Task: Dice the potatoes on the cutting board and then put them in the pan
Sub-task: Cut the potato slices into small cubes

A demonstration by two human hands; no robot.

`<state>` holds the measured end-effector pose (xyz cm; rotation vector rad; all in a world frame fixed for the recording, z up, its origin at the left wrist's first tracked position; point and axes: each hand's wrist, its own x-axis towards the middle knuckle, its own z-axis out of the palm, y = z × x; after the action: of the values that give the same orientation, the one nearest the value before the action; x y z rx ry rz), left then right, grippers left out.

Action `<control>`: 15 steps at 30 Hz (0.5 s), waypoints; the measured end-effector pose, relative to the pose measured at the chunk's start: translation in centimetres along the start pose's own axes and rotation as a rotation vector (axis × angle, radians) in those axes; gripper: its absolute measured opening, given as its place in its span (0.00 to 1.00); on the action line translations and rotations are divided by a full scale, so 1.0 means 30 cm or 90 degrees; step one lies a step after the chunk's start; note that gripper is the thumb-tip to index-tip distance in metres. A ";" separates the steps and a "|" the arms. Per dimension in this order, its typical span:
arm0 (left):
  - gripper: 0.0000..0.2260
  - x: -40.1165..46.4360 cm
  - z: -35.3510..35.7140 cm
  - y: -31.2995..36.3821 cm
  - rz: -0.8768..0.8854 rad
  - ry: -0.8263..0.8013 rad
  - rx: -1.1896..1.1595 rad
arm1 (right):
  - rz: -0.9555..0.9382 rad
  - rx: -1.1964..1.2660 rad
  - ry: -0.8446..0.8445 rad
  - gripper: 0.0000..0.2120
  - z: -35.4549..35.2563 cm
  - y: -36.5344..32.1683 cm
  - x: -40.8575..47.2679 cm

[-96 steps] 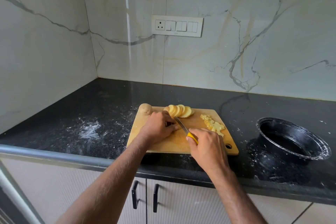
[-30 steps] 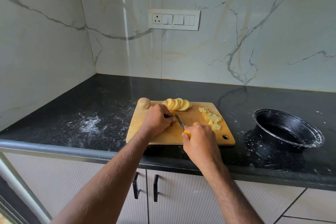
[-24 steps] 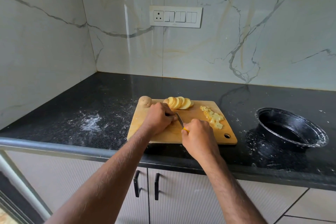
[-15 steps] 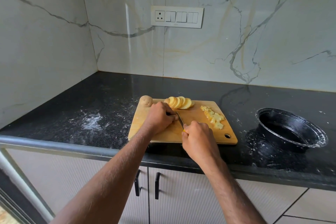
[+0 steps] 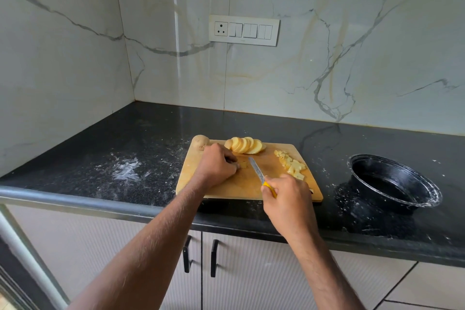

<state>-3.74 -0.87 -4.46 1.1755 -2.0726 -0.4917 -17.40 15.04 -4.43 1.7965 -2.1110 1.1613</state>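
Observation:
A wooden cutting board (image 5: 241,184) lies on the black counter. At its back edge sit a fanned row of potato slices (image 5: 245,145) and a whole unpeeled potato (image 5: 200,141). A pile of diced potato (image 5: 292,165) lies on the board's right side. My left hand (image 5: 216,166) is curled over small potato pieces (image 5: 243,164) in the board's middle, pinching them. My right hand (image 5: 286,196) grips a yellow-handled knife (image 5: 256,170), its blade lifted just right of those pieces. The black pan (image 5: 392,184) stands empty to the right of the board.
White powder smears the counter (image 5: 125,170) left of the board and around the pan. Marble walls close the corner at left and back, with a switch panel (image 5: 244,30) on the back wall. Cabinet doors with black handles (image 5: 200,254) sit below the counter edge.
The knife has pulled back to the right, away from my left hand, showing small cut pieces by its fingertips. My left hand has stayed in place on the board.

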 end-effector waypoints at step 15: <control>0.01 0.007 0.002 -0.008 -0.015 0.001 -0.013 | -0.035 -0.026 -0.037 0.13 0.094 -0.036 0.046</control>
<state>-3.72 -1.16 -4.56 1.1891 -2.0495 -0.5209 -15.80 12.22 -5.13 1.8806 -2.0864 1.0580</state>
